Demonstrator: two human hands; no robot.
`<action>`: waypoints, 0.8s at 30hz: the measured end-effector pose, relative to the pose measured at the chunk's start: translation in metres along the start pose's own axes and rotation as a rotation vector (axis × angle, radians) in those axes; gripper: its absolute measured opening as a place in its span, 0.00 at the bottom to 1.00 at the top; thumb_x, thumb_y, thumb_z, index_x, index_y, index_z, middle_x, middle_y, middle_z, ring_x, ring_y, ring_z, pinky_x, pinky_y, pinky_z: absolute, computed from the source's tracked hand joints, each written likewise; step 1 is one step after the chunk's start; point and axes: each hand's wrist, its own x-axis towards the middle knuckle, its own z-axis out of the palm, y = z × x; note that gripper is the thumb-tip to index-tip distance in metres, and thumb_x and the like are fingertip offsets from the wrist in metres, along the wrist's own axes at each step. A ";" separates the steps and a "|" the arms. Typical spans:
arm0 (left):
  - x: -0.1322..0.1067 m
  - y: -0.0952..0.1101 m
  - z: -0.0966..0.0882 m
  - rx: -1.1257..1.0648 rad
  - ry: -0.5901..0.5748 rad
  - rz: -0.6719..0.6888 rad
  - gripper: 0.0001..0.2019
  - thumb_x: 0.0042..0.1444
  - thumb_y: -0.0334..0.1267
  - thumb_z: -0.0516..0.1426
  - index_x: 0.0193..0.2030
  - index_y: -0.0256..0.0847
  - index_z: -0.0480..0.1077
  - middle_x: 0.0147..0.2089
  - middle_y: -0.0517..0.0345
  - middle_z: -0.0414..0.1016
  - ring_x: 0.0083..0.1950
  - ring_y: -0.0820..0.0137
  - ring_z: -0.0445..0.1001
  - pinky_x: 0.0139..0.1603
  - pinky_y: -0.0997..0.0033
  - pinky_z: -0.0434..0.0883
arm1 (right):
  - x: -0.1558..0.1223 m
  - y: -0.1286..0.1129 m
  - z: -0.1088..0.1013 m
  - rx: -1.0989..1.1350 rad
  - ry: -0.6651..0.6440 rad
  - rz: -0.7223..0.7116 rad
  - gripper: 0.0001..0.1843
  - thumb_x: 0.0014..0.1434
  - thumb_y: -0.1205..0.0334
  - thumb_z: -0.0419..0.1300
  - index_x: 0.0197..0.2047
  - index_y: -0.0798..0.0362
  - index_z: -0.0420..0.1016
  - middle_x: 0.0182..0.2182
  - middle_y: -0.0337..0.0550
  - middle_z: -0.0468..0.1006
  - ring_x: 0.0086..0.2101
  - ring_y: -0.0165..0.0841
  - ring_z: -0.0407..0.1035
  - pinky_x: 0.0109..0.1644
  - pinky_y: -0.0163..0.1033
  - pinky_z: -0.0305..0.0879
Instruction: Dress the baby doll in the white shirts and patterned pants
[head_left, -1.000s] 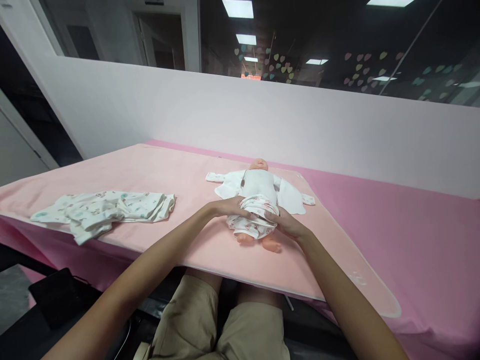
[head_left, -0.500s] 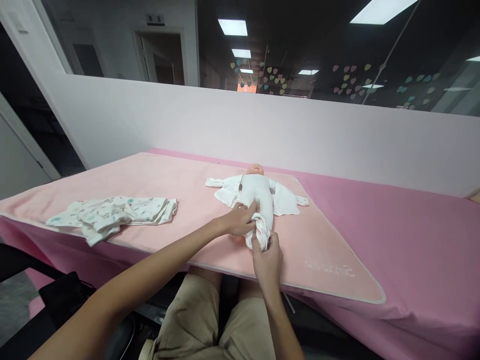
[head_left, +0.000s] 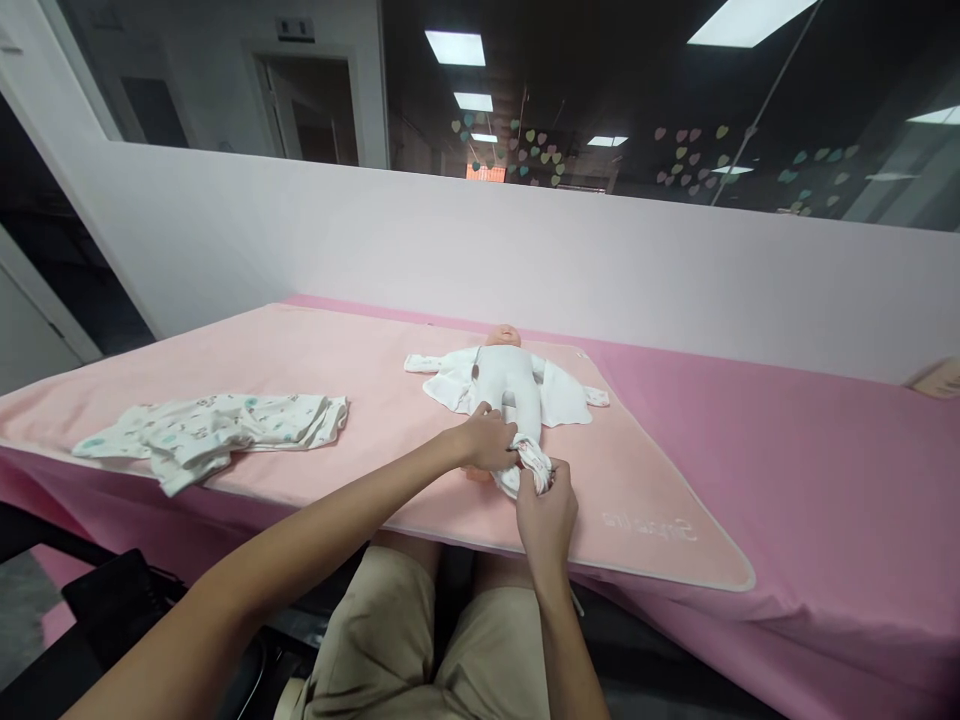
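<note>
A baby doll point(head_left: 517, 385) lies on its back on the pink blanket, head toward the wall. Its white jacket point(head_left: 566, 396) is spread open under it, with the sleeves out to both sides. Bunched white baby trousers point(head_left: 534, 458) with a small print sit at the doll's leg ends. My left hand point(head_left: 489, 440) is closed on the left edge of the bunched cloth, near the doll's feet. From the near right, my right hand point(head_left: 549, 500) pinches the same cloth. My fingers partly hide the doll's feet and lower legs.
Printed white baby clothes point(head_left: 225, 430) lie folded at the left of the peach-pink blanket point(head_left: 660, 510). A darker pink cloth point(head_left: 810, 480) covers the table under it. A white wall point(head_left: 562, 265) with a window above stands behind the table. My knees are under the front edge.
The bunched trousers and my right hand have shifted slightly to the right, toward the doll's leg on that side. My left hand has moved a little rightward too. The camera view has shifted slightly.
</note>
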 end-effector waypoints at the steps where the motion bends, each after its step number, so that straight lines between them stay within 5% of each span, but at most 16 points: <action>1: 0.001 -0.001 0.001 -0.040 0.001 -0.011 0.17 0.63 0.50 0.51 0.45 0.39 0.72 0.47 0.45 0.80 0.56 0.50 0.72 0.65 0.50 0.55 | 0.000 0.000 0.002 0.033 0.004 0.002 0.10 0.61 0.53 0.56 0.45 0.46 0.69 0.38 0.50 0.81 0.37 0.46 0.74 0.35 0.43 0.64; 8: -0.004 -0.012 0.007 -0.270 0.069 -0.114 0.20 0.62 0.49 0.52 0.54 0.38 0.68 0.50 0.44 0.79 0.60 0.49 0.71 0.67 0.50 0.56 | 0.002 0.009 0.023 0.406 -0.011 0.170 0.14 0.63 0.50 0.53 0.46 0.48 0.69 0.43 0.48 0.81 0.40 0.43 0.75 0.39 0.41 0.73; 13: -0.008 -0.016 0.003 -0.445 0.109 -0.035 0.27 0.61 0.43 0.54 0.68 0.43 0.60 0.38 0.59 0.79 0.51 0.57 0.76 0.71 0.50 0.54 | 0.010 0.021 0.026 0.588 -0.097 0.256 0.22 0.64 0.45 0.52 0.54 0.49 0.69 0.53 0.51 0.80 0.48 0.44 0.76 0.46 0.44 0.76; 17: -0.011 -0.023 -0.002 -0.634 0.048 -0.013 0.21 0.61 0.40 0.51 0.60 0.51 0.72 0.51 0.61 0.80 0.61 0.58 0.71 0.70 0.55 0.59 | 0.015 0.027 0.026 0.642 -0.187 0.267 0.26 0.63 0.42 0.53 0.57 0.49 0.69 0.54 0.50 0.79 0.50 0.43 0.76 0.47 0.44 0.76; 20: -0.013 -0.030 -0.005 -0.839 0.006 -0.023 0.23 0.60 0.39 0.53 0.61 0.48 0.73 0.58 0.60 0.79 0.61 0.61 0.73 0.63 0.63 0.68 | 0.017 0.025 0.026 0.736 -0.209 0.286 0.25 0.62 0.42 0.56 0.55 0.49 0.71 0.54 0.49 0.80 0.51 0.43 0.76 0.48 0.44 0.76; 24: -0.014 -0.036 -0.006 -0.936 0.002 0.008 0.22 0.61 0.41 0.55 0.62 0.47 0.73 0.61 0.58 0.78 0.63 0.59 0.73 0.64 0.61 0.69 | 0.016 0.020 0.027 0.755 -0.205 0.281 0.20 0.62 0.46 0.56 0.51 0.49 0.72 0.50 0.46 0.81 0.47 0.41 0.77 0.44 0.42 0.75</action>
